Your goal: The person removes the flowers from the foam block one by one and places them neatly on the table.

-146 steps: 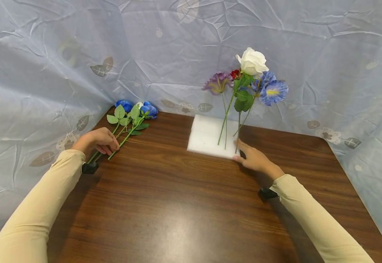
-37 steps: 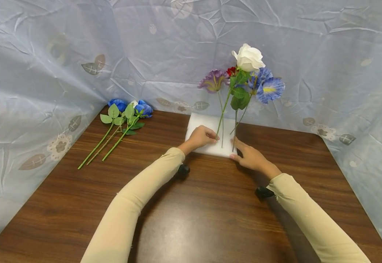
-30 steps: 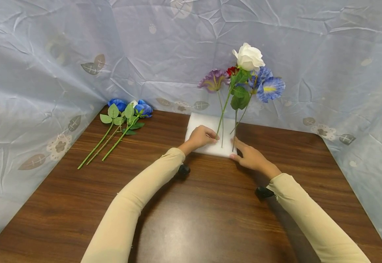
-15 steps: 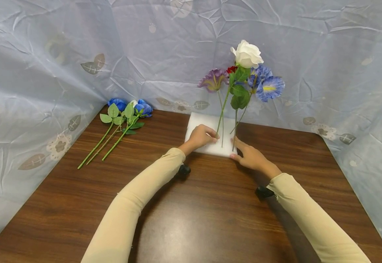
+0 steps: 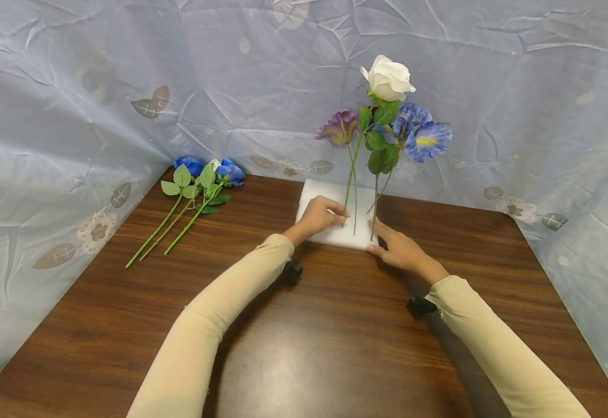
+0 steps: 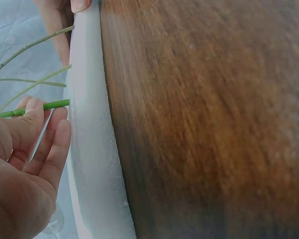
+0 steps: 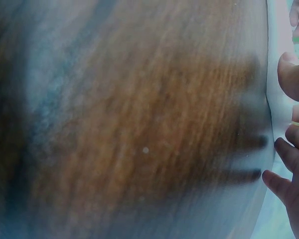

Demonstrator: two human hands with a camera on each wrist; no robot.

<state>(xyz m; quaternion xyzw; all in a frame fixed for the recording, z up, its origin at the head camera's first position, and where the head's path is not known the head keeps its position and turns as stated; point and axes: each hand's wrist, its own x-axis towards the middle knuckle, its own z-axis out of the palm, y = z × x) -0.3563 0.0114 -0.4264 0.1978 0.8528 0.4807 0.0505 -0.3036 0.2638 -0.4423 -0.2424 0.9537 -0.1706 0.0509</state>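
Observation:
My left hand (image 5: pixel 319 216) pinches the green stem (image 6: pixel 55 105) of a white rose (image 5: pixel 388 78) low down, between thumb and fingers. The stem's lower end is right at the white foam block (image 5: pixel 316 188). A purple flower (image 5: pixel 340 128) and a blue iris (image 5: pixel 427 141) stand with their thin stems in the block; a red flower is mostly hidden behind the rose leaves. My right hand (image 5: pixel 402 249) rests against the block's right side, thumb at the front corner, its fingers (image 7: pixel 286 154) spread along the edge.
Blue roses (image 5: pixel 230 172) and a small white flower (image 5: pixel 214 165) lie on the wooden table (image 5: pixel 283 325) at the back left, stems toward me. A patterned, pale blue-grey curtain (image 5: pixel 262 75) hangs close behind the table and along its sides.
My left hand has come from the lying flowers at the left to the white rose's stem. Lately the rose has risen and shifted left, its stem more upright. My right hand stays put.

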